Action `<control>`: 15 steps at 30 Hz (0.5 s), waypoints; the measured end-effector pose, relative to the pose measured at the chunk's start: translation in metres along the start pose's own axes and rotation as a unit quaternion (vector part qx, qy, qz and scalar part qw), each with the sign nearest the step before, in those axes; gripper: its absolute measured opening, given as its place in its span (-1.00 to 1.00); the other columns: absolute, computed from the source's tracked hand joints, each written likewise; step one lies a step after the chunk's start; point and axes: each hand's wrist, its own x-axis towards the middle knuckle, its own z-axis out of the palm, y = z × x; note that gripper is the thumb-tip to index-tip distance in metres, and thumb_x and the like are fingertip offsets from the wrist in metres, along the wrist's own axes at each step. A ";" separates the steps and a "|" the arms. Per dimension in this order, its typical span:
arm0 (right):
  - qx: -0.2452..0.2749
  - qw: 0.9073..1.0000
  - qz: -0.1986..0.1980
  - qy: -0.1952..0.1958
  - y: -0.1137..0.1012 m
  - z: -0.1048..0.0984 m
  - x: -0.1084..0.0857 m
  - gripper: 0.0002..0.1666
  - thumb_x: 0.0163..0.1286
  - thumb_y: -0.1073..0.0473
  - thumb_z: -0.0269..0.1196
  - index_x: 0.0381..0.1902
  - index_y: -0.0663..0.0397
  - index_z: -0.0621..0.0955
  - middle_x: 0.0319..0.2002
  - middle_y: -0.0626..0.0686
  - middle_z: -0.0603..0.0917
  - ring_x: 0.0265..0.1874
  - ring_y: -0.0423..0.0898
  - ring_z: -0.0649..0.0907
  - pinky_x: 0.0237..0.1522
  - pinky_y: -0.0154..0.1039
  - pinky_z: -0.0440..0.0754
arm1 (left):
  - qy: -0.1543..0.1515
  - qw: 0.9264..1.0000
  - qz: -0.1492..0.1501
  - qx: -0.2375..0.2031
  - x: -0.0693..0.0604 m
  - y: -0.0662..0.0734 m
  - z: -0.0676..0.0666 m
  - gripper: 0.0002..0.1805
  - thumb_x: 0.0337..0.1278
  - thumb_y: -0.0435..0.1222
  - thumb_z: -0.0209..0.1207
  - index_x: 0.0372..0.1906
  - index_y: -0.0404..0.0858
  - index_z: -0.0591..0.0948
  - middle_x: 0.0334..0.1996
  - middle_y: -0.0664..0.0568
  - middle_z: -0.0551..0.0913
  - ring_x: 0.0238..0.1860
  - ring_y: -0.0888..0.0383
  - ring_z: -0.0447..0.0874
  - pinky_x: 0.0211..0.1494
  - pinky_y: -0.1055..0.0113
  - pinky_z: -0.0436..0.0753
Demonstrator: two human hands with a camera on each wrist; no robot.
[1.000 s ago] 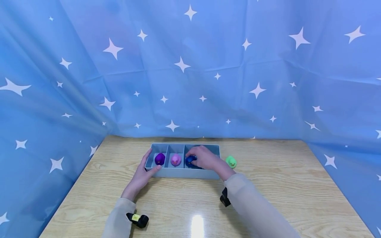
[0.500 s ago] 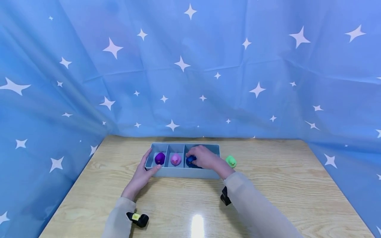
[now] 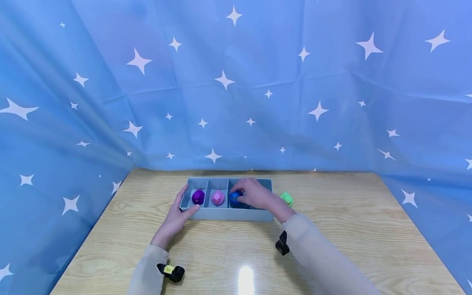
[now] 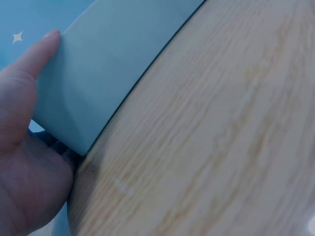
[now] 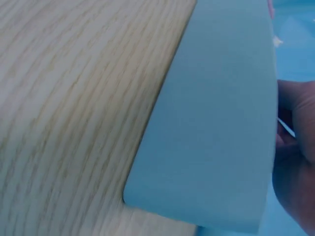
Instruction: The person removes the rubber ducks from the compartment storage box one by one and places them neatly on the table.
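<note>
A pale blue divided box (image 3: 226,214) stands near the back of the table, its compartments in a row. My left hand (image 3: 176,215) grips its left end, the thumb along the front wall (image 4: 98,73) and the other fingers round the end. From left to right sit a purple rubber duck (image 3: 198,197), a pink rubber duck (image 3: 218,198) and a blue rubber duck (image 3: 236,198), each in its own compartment. My right hand (image 3: 254,194) pinches the blue duck between thumb and fingers; it hides part of the right end. In the right wrist view the box's wall hides the fingertips.
A green rubber duck (image 3: 287,199) sits on the wooden table (image 3: 221,250) just right of the box, partly behind my right wrist. A blue curtain with white stars (image 3: 236,102) hangs behind the table and at both sides.
My right hand has risen slightly, and more of the blue duck shows between its fingers. The right forearm has shifted a little to the right. My left hand and the box have stayed put.
</note>
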 end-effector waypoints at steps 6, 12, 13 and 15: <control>0.061 0.997 0.034 0.023 -0.005 -0.016 -0.010 -0.68 0.38 0.33 0.39 0.08 0.18 0.73 0.06 0.11 0.70 -0.06 -0.01 0.69 0.00 -0.14 0.71 | 0.000 1.000 0.003 -0.001 0.000 0.000 -0.001 -0.05 0.39 -0.04 0.27 0.67 0.17 -0.05 0.66 -0.16 -0.14 0.61 -0.28 -0.26 0.51 -0.37 -0.06; 0.085 0.995 0.015 0.055 0.000 -0.026 -0.022 -0.66 0.36 0.35 0.40 0.09 0.19 0.73 0.08 0.11 0.70 -0.03 0.02 0.69 0.02 -0.09 0.72 | 0.002 1.000 0.006 -0.005 0.001 -0.001 0.000 -0.04 0.38 -0.06 0.29 0.67 0.16 -0.03 0.65 -0.17 -0.12 0.61 -0.27 -0.22 0.53 -0.33 -0.02; 0.088 0.994 0.011 0.059 0.001 -0.027 -0.024 -0.66 0.35 0.35 0.40 0.09 0.20 0.73 0.07 0.10 0.70 -0.04 0.02 0.69 0.03 -0.07 0.72 | 0.003 1.000 0.006 -0.006 0.001 -0.001 0.000 -0.04 0.38 -0.06 0.29 0.67 0.16 -0.03 0.65 -0.18 -0.12 0.61 -0.27 -0.23 0.53 -0.33 -0.03; 0.092 0.994 0.007 0.066 0.003 -0.029 -0.030 -0.66 0.35 0.36 0.40 0.08 0.21 0.73 0.05 0.10 0.71 -0.06 0.02 0.70 0.02 -0.03 0.72 | 0.002 1.000 0.005 -0.006 0.001 -0.001 0.001 -0.04 0.38 -0.05 0.29 0.67 0.15 -0.04 0.65 -0.18 -0.12 0.61 -0.28 -0.23 0.52 -0.33 -0.03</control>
